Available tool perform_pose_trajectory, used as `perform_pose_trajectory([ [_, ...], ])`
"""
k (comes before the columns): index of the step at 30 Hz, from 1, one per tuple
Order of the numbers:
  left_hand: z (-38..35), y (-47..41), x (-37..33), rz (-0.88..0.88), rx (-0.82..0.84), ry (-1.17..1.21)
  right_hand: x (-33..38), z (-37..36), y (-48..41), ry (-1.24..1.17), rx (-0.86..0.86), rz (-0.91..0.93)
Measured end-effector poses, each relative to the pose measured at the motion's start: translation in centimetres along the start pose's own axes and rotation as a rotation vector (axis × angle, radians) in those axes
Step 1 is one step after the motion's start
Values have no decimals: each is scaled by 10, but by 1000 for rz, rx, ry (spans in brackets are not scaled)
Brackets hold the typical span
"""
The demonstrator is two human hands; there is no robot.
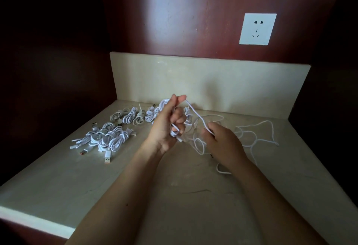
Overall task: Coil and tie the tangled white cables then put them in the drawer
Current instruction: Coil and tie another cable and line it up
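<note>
– One white cable (195,114) runs between both hands, at centre?
– Yes. The left hand (166,128) has its fingers clenched round the part-wound coil; the right hand (222,144) fingers pinch the strand.
– Others?
– There are tied coils (108,138) at nine o'clock and a loose tangle (257,134) at three, lying on the surface (174,196).

White cables (108,138) — cream counter (193,196), red-brown wall (174,12)

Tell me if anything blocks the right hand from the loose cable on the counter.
Nothing visible does. The right hand pinches the strand leading from the left hand, and the loose cable lies uncovered on the counter beside it. Tied bundles sit apart, left.
</note>
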State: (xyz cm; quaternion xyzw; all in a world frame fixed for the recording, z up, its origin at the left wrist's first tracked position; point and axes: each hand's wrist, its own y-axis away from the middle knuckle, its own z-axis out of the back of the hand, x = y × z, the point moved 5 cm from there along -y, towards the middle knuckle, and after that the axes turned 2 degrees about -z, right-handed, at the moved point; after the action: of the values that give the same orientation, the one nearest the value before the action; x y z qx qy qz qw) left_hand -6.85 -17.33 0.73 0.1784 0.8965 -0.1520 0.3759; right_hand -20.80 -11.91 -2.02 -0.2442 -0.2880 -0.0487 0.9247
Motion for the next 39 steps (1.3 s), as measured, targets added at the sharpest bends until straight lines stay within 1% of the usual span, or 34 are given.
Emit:
perform_pose_trajectory([
  [2, 1, 0, -4, -52, -5, 23, -3, 4, -2, 113, -60, -27],
  [4, 2, -1, -4, -51, -7, 35, -9, 12, -5, 243, -113, -61],
  [5, 3, -1, -4, -40, -16, 30, -13, 14, -6, 304, -96, -80],
  [7, 6, -2, -1, -11, -39, -13, -22, 12, -9, 405, -10, -119],
  [9, 9, -3, 5, 41, -53, -104, -29, 12, -9, 432, 30, -156],
  [12, 13, -3, 16, 163, -61, -282, -15, 19, -5, 312, -23, -138],
  [15, 12, -1, 23, 246, -31, -396, 12, 18, 1, 128, -93, 42],
  [16, 11, 0, 24, 262, -11, -428, 17, 15, 3, 59, -88, 81],
  [19, 8, 3, 24, 288, 27, -496, 18, 1, 5, -192, -24, 78],
  [20, 8, 3, 23, 282, 28, -528, 17, -3, 6, -221, -20, 73],
  [22, 10, 4, 20, 247, 29, -671, 15, -7, 8, -204, -30, 66],
  [24, 11, 5, 19, 219, 62, -845, 13, -7, 9, -185, -65, 56],
  [25, 10, 7, 21, 230, 91, -892, 13, -7, 9, -189, -73, 46],
  [28, 8, 11, 26, 313, 164, -926, 14, -7, 9, -241, -59, 29],
  [30, 8, 9, 28, 319, 175, -938, 14, -9, 10, -274, -47, 19],
  [32, 8, 7, 29, 281, 193, -944, 13, -11, 10, -295, -49, -10],
  [34, 8, 5, 26, 190, 151, -959, 11, -12, 9, -308, -60, -54],
  [36, 11, 0, 19, 32, 31, -1003, 10, -13, 9, -279, -38, -80],
  [39, 19, -6, 7, -246, -127, -1047, 16, -16, 12, -133, 46, -15],
])
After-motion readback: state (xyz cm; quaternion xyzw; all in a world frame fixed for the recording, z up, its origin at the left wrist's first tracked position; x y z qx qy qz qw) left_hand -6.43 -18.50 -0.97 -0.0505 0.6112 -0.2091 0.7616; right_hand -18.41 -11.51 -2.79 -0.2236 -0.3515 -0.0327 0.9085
